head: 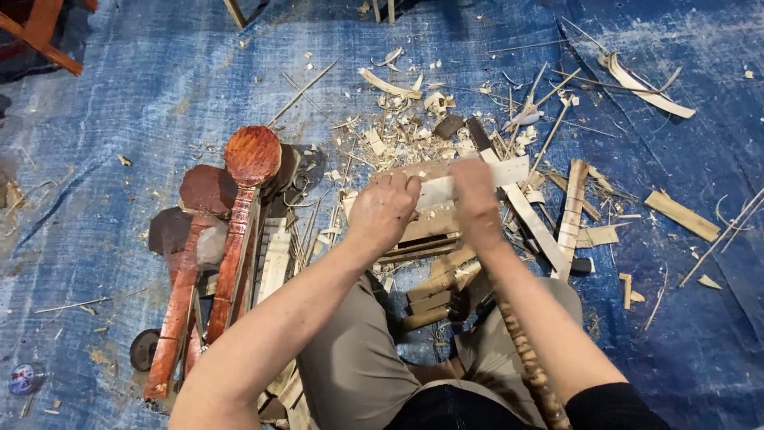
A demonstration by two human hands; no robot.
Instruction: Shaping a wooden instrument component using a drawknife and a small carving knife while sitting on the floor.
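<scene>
A pale strip of wood [465,185] is held flat across the middle of the view, above the knees. The left hand [383,213] is closed over its left end; the right hand [476,199] is closed over its middle and is blurred. The strip's right end sticks out bare toward 3 o'clock. Whether a blade is held too cannot be told.

A good deal of cutting looks done, judging by the shavings [414,119] heaped at 12 o'clock and the offcut slats [573,215] at 3 o'clock. Under the hands a stack of cut pieces [434,263] is piled (how many cannot be counted). At 9 o'clock, just beside the left forearm, red carved spoon-shaped pieces [239,239] are laid together.

Open room is left on the blue tarp [119,103] toward 10 o'clock and also toward 4 o'clock; the near ground is crowded.
</scene>
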